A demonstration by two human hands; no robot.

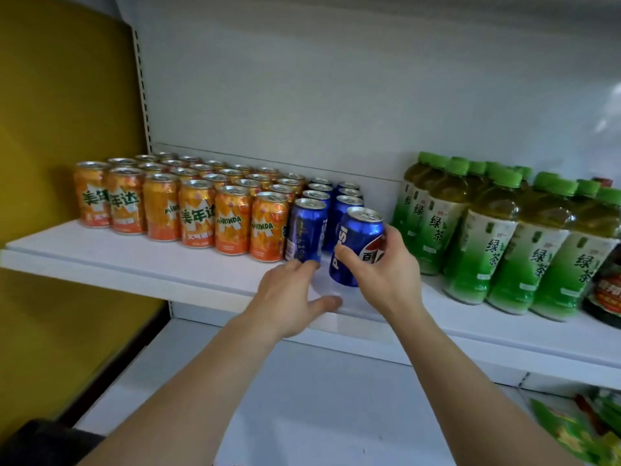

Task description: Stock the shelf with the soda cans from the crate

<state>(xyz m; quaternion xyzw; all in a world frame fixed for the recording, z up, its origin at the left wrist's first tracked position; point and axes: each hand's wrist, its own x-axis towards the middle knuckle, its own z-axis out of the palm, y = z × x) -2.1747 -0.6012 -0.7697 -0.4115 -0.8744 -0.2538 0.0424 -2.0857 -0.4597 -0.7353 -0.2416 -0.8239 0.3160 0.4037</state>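
My right hand grips a blue Pepsi can, tilted a little to the right, at the front of the white shelf. My left hand lies open, its fingertips touching the base of another blue Pepsi can that stands upright at the head of a blue row. More blue cans stand behind these two. Rows of orange Mirinda cans fill the shelf to the left. The crate is out of view.
Green tea bottles stand close on the right of the held can, with a dark packet at the far right. A lower white shelf holds green packets at bottom right. A yellow panel stands on the left.
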